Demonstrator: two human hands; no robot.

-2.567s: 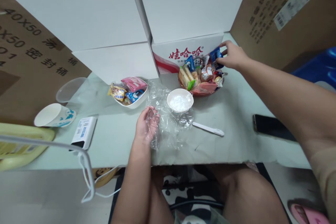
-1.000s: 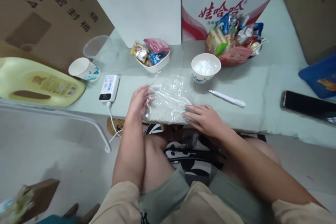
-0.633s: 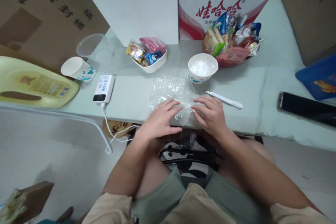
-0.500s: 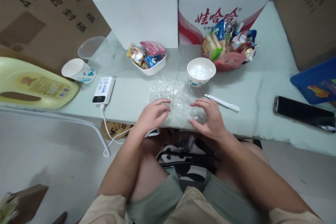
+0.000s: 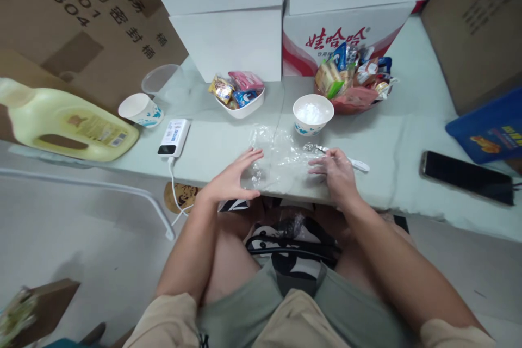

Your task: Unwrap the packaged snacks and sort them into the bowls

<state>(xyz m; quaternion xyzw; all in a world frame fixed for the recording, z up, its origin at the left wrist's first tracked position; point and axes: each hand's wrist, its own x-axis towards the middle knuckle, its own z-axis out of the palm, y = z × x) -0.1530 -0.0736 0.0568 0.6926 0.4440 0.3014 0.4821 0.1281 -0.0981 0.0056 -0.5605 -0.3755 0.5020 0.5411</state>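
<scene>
A crumpled clear plastic film point(image 5: 281, 157) lies on the cloth-covered table between my hands. It may be a bag; its outline is hard to make out. At its left edge my left hand point(image 5: 232, 176) is open, thumb and fingers spread apart beside the film. My right hand point(image 5: 338, 174) has its fingertips drawn together on the film's right part. Just behind the right fingers rests a white-handled knife-like tool point(image 5: 359, 165), partly covered by the hand. Beyond the film stands a paper cup point(image 5: 309, 129) with white contents.
Snack packets fill a white bowl point(image 5: 244, 109) and a reddish basket point(image 5: 350, 104). On the left are a power bank point(image 5: 174, 137) with a cable, a tipped paper cup point(image 5: 141, 110) and a yellow jug point(image 5: 81, 125). A phone point(image 5: 465, 176) lies right. Boxes point(image 5: 228, 43) line the back.
My right hand has moved right, its fingers closing together over the film and partly over the tool. My left hand has opened wider. The film is spread further right. The view has shifted slightly.
</scene>
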